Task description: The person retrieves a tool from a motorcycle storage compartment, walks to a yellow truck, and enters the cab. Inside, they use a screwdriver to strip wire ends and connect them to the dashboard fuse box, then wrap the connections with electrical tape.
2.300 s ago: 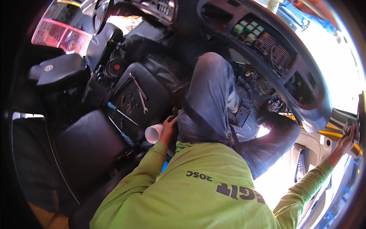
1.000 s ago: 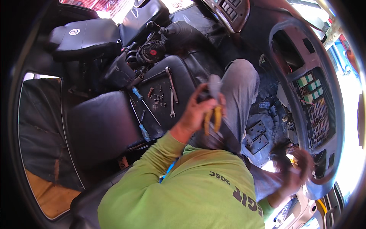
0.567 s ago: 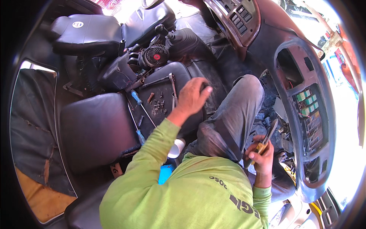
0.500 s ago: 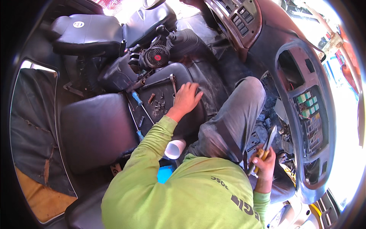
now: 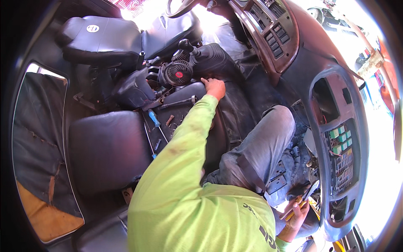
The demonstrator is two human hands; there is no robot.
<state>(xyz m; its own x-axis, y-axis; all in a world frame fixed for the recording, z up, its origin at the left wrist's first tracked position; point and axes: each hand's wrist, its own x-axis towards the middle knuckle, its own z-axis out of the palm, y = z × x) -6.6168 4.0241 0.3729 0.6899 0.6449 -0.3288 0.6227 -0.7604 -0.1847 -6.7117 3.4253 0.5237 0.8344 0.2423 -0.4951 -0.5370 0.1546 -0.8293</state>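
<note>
Left hand point(image 5: 215, 87) has stretched further than half a second ago, now at the far edge of the seat point(image 5: 105, 151), fingers curled, nothing gripped yet. Right hand point(image 5: 299, 210) clutches pliers point(image 5: 300, 200) (yellow handles) by the open fuse panel point(image 5: 342, 157). Wiring looks unfinished.

A vehicle cab seen from above: a black driver's seat point(image 5: 98, 38) at the upper left, a dark brown dashboard point(image 5: 294, 54) curving along the right with an open fuse panel point(image 5: 342, 153), and bright daylight through the windscreen point(image 5: 369, 46)
</note>
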